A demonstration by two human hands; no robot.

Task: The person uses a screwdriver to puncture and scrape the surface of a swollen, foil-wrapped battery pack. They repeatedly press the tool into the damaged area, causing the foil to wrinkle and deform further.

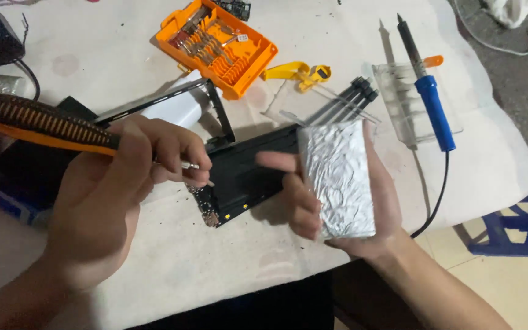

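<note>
My left hand (108, 195) grips a screwdriver with an orange and black ribbed handle (38, 122). Its metal tip points right, at the left edge of a black flat device (245, 174) lying on the white table cover. A small circuit board (209, 212) shows at that device's lower left corner. My right hand (387, 201) holds a flat block wrapped in crinkled silver foil (340, 177), tilted up over the right end of the black device, fingers curled around its left edge.
An open orange bit case (221, 46) lies at the back, a yellow tool (297, 72) beside it. A blue-handled soldering iron (432, 104) rests over a clear plastic tray (398, 91). A thin black frame (215, 113) and white block (178, 107) sit behind my left hand. Blue stool (520, 226) at right.
</note>
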